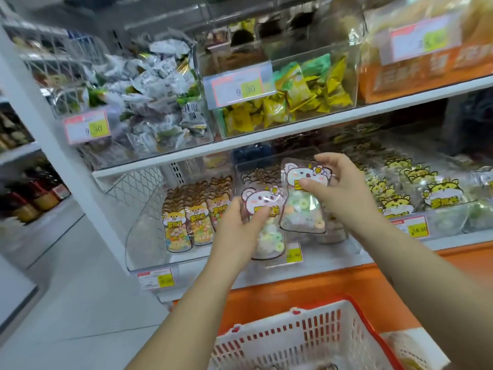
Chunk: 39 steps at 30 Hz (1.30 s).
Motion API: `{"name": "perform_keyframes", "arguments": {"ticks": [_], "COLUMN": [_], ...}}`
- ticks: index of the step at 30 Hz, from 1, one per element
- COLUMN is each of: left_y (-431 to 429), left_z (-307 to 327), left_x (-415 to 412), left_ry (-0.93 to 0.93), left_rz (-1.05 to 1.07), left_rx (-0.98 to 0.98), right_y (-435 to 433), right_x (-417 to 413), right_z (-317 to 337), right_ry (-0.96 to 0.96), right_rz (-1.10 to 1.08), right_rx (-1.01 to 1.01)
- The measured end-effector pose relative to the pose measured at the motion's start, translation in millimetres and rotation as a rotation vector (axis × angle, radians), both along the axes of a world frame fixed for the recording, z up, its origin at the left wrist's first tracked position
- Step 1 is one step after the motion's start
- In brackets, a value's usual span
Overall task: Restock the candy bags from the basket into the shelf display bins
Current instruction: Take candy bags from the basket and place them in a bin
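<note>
Holding one bag in each grip, you stand at the lower tier of the white shelf unit (266, 141).

1. Left grip (237, 222): the thumb lies across the front and the fingers sit behind, pinching the first clear candy bag with a pink-and-white bear header and pastel ring sweets (262, 202). The bag is upright, low in front of the clear plastic middle bin (241, 170).

2. Right grip (338, 188): the thumb presses the header and the fingers curl over the top edge, pinching the second clear bear-header bag of ring sweets (301, 209). It is held higher than the first and slightly tilted. Its left edge meets the first bag's right edge; whether they touch or overlap cannot be told.

3. Middle bin: sits on the lower shelf behind both bags. A small yellow price tag (294, 253) is at its front.

4. Clear curved-wall left bin (141, 217): holds upright rows of clear bags with orange fox headers (197, 217), just left of your left grip.

5. Right section: clear bags with yellow tiger headers (394, 188) lie in overlapping rows.

6. Upper shelf: a clear bin of yellow and green wrapped sweets (306, 92) stands above the middle bin. To its left is a clear bin of grey-white wrapped sweets (160, 97).

7. White slotted plastic basket with red rim (306, 335): sits at the bottom of view, below your forearms and in front of the orange shelf base (320, 284). Its contents are too little in view to tell.
</note>
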State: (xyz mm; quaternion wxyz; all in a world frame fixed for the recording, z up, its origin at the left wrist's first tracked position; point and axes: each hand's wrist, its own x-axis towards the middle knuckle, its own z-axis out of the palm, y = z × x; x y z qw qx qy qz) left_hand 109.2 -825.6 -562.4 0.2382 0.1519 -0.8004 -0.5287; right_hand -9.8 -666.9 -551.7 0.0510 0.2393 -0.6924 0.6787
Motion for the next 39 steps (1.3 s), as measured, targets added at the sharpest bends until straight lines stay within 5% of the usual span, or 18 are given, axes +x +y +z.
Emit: {"name": "perform_keyframes", "arguments": {"ticks": [6,16,23,25,30,39], "left_y": [-36,-40,-39,-37,-32,-38], "left_z": [13,-14,-14,-11,-18,-35], "left_x": [-30,-53,-63,-61,-57,-56], "left_ry": [0.089,-0.220,-0.302,-0.330,-0.403,-0.594], "left_rz": [0.127,-0.025,-0.065,-0.053,0.070,0.036], "left_rx": [-0.014,-0.172,-0.409,-0.543,-1.314,-1.412], "right_y": [-11,-36,-41,-44,-41,-40], "right_x": [-35,-56,-51,-48,-44,-38], "right_z": [-20,-70,-73,-74,-74,-67], "right_ry": [0.108,0.126,0.324,0.343,0.296,0.295], "right_rz": [-0.112,0.139,-0.205,-0.191,-0.196,-0.144], "right_rx": [0.206,0.680,0.959,0.968,0.900,0.843]}}
